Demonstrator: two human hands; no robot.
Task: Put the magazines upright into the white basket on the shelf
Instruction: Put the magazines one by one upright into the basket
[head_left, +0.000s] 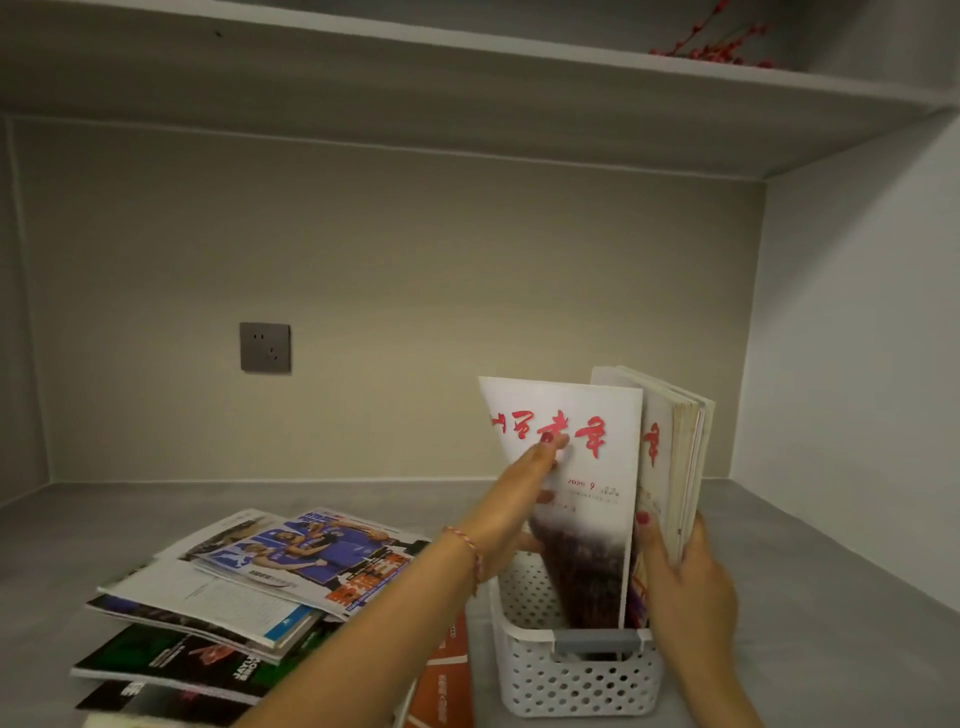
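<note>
A white perforated basket (576, 675) with a grey handle stands on the shelf at the lower right. My left hand (519, 504) holds a white magazine with red characters (587, 467), its lower end down inside the basket. My right hand (685, 587) grips several upright magazines (675, 457) standing against the basket's right side. To the left a loose stack of magazines (249, 582) lies flat on the shelf, a blue sports cover on top.
An orange magazine (447, 670) lies between the stack and the basket, partly under my left forearm. A grey wall socket (265, 347) sits on the back wall. The right side wall (852, 364) is close to the basket. A shelf board (467, 93) runs overhead.
</note>
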